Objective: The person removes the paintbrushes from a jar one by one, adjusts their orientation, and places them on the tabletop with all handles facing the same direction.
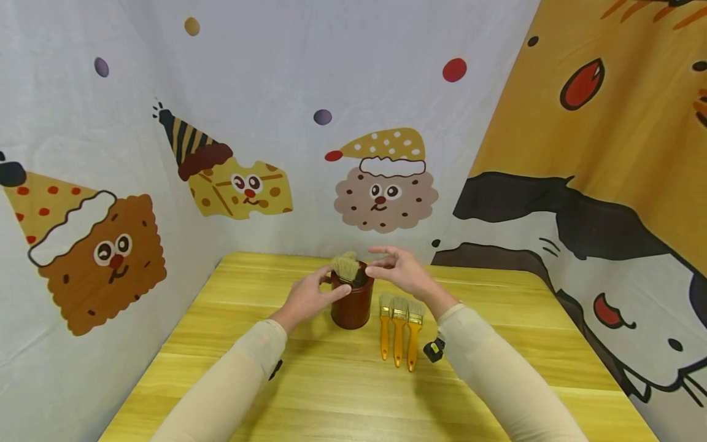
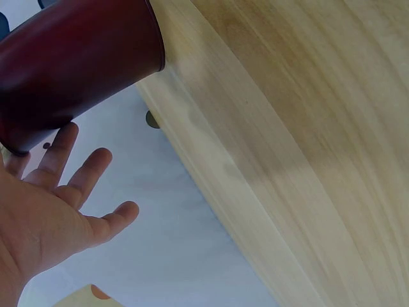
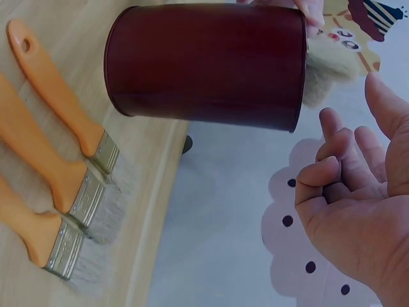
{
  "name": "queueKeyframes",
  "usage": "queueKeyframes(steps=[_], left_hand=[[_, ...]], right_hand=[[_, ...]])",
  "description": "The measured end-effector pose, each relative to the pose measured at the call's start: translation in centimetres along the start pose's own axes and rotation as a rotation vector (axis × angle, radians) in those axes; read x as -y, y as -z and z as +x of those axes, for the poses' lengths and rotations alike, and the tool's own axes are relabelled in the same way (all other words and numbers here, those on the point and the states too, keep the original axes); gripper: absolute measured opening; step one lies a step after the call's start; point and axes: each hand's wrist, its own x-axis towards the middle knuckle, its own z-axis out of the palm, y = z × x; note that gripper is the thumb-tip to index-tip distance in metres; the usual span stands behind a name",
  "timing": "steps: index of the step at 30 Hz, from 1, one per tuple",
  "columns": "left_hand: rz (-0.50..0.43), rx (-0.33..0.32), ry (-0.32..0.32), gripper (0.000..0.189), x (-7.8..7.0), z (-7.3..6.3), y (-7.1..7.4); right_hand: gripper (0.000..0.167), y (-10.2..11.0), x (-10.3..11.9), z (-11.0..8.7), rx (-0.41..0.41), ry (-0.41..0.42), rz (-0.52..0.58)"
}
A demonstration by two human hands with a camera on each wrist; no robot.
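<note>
A dark red cylindrical cup [image 1: 351,309] stands upright on the table, with pale brush bristles [image 1: 345,268] sticking out above its rim. My left hand [image 1: 308,299] holds the cup near the top, thumb on the front and fingers at the left side. In the left wrist view its outer fingers [image 2: 89,173] spread away from the cup wall. Over the right of the rim is my right hand [image 1: 402,270], fingers loosely bent with nothing in them. The right wrist view shows that hand apart from the bristles [image 3: 329,70]. Whatever is below the rim is hidden.
Three paintbrushes [image 1: 398,328] with orange handles lie side by side right of the cup, bristles toward the back. The wooden table [image 1: 331,393] meets a cartoon-printed cloth [image 1: 265,73] at its back edge. A black wrist device [image 1: 434,350] is below my right sleeve.
</note>
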Motion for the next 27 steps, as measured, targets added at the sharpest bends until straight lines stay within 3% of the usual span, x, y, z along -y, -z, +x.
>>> queueKeyframes(steps=[9, 17, 21, 27], left_hand=[[0.006, 0.0, -0.008, 0.089, -0.1, -0.1, 0.0], [0.018, -0.004, -0.028, 0.083, 0.0, -0.1, -0.1], [0.024, -0.002, -0.032, 0.081, 0.1, 0.0, -0.1], [0.025, -0.011, -0.046, 0.079, 0.1, 0.0, -0.1]], right_hand=[[0.063, -1.6, 0.6, 0.5, 0.042, 0.036, -0.035], [0.059, -2.7, 1.0, 0.8, 0.032, 0.056, -0.103], [0.055, -3.4, 1.0, 1.0, 0.008, 0.073, -0.132], [0.055, -4.8, 0.8, 1.5, -0.091, 0.098, -0.25]])
